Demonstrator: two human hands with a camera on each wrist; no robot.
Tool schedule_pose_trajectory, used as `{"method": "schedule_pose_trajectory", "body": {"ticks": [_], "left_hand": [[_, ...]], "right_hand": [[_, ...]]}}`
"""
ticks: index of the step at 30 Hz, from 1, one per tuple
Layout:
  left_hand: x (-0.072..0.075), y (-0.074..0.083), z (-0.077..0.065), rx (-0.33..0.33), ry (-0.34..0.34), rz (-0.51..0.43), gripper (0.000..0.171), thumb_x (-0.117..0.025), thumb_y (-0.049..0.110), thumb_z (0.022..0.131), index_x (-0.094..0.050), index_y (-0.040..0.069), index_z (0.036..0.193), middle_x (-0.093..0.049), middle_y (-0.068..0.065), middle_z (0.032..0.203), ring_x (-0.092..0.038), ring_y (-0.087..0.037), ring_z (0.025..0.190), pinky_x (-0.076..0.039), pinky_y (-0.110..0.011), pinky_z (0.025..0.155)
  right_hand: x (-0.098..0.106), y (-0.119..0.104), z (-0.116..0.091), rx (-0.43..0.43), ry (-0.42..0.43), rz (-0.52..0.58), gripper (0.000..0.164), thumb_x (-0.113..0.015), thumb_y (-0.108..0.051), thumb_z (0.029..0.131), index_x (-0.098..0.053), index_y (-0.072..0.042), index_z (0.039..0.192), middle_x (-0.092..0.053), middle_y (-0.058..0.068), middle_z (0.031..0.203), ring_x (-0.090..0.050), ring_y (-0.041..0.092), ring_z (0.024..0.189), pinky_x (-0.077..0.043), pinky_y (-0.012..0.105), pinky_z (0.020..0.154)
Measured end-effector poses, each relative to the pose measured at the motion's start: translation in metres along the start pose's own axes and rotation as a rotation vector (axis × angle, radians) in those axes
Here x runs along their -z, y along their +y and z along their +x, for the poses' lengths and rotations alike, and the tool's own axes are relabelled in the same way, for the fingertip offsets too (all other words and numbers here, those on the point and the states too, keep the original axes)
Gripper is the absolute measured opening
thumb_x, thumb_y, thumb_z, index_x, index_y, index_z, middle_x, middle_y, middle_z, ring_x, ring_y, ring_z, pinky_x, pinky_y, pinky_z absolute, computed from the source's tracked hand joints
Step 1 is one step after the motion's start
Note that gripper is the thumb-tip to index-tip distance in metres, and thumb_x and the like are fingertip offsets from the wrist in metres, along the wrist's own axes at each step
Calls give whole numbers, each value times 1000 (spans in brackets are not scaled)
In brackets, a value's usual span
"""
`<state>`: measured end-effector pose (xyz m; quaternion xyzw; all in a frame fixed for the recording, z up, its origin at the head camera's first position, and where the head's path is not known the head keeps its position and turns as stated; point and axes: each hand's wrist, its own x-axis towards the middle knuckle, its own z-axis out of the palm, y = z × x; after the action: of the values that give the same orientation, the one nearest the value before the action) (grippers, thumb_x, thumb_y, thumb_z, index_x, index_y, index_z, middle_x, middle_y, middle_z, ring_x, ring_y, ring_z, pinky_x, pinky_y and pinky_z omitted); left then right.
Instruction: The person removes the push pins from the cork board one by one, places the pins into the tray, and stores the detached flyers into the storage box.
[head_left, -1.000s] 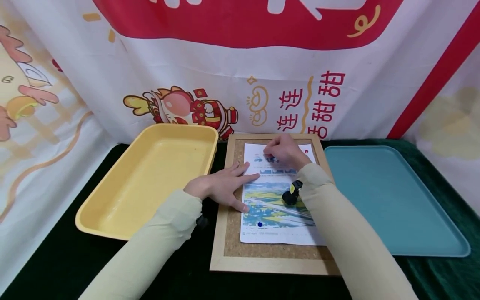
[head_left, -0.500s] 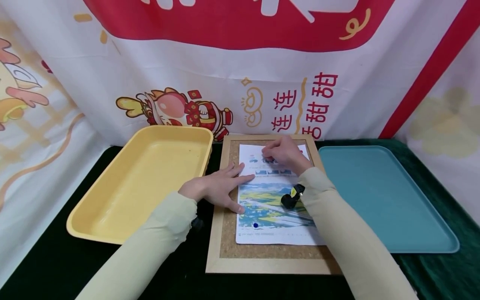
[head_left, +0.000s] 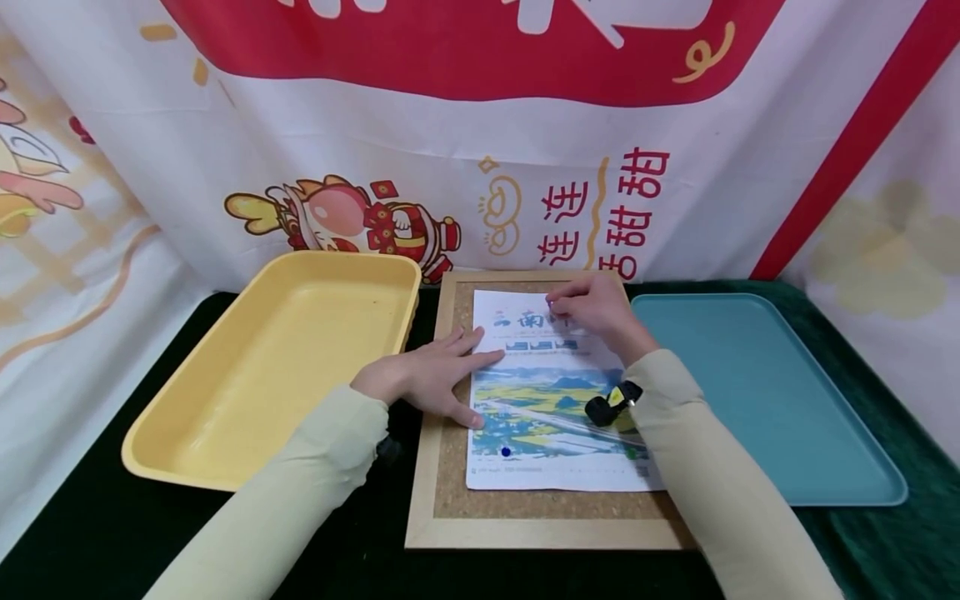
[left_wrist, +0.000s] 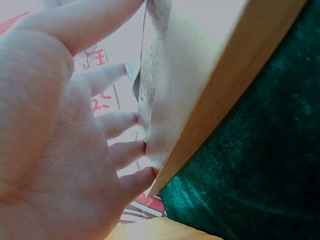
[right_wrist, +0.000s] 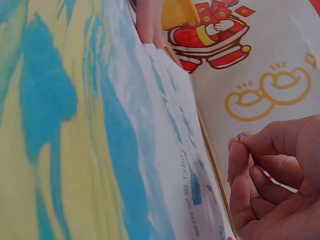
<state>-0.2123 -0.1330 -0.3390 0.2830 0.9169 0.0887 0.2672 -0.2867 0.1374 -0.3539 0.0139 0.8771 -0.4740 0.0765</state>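
My left hand (head_left: 435, 375) rests spread on the left frame of the cork board (head_left: 510, 504), its fingertips reaching onto a printed paper sheet (head_left: 555, 421). In the left wrist view its fingers (left_wrist: 122, 122) lie straight against the board. Between thumb and forefinger, my right hand (head_left: 600, 315) pinches a small purple push pin (right_wrist: 240, 135) above the upper part of the sheet. A blue push pin (head_left: 506, 452) is in the sheet's lower left, and a green push pin (head_left: 632, 454) in its lower right. The right hand hides the sheet's upper right corner.
A yellow tray (head_left: 300, 367) stands left of the board, and a teal tray (head_left: 757, 392) lies to the right. Dark green cloth (head_left: 345, 542) covers the table. A printed white backdrop (head_left: 420, 142) hangs behind the board.
My right hand has moved right and back from the sheet's title, uncovering some of the print, and the purple push pin shows in its fingers. The left hand stays in place.
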Motion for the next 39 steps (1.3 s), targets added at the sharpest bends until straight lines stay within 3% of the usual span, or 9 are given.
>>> {"method": "schedule_pose_trajectory", "body": {"ticks": [5, 11, 18, 25, 39], "left_hand": [[0, 1, 0, -3, 0, -3, 99, -74, 60, 94, -20, 34, 172, 7, -7, 181, 9, -38, 167, -8, -60, 134], [0, 1, -1, -1, -11, -4, 99, -74, 60, 94, -19, 34, 172, 8, -7, 181, 9, -37, 167, -7, -60, 134], [0, 1, 0, -8, -15, -1, 98, -74, 60, 94, -18, 34, 172, 9, -7, 181, 11, -37, 167, -7, -61, 134], [-1, 0, 0, -21, -11, 7, 99, -74, 59, 95, -18, 34, 172, 9, -8, 181, 11, -38, 167, -7, -62, 134], [1, 1, -1, -20, -6, 6, 99, -74, 58, 95, -17, 34, 172, 10, -8, 181, 11, -39, 167, -8, -62, 134]], "right_hand": [[5, 2, -7, -10, -2, 60, 25, -69, -14, 103, -80, -10, 125, -68, 9, 139, -57, 27, 124, -51, 41, 99], [9, 5, -13, -6, -3, 96, 27, -67, -12, 104, -77, -7, 128, -70, 12, 134, -65, 27, 118, -54, 44, 105], [17, 6, -20, -16, 36, 74, 29, -66, -16, 105, -76, -8, 131, -68, 13, 134, -67, 28, 114, -54, 43, 102], [23, 12, -21, -36, 73, 26, 28, -68, -18, 104, -77, -12, 130, -64, 13, 137, -59, 29, 118, -49, 38, 97], [36, 22, -28, -73, 89, 109, 29, -64, -19, 107, -73, -8, 133, -61, 14, 142, -55, 29, 122, -50, 39, 100]]}}
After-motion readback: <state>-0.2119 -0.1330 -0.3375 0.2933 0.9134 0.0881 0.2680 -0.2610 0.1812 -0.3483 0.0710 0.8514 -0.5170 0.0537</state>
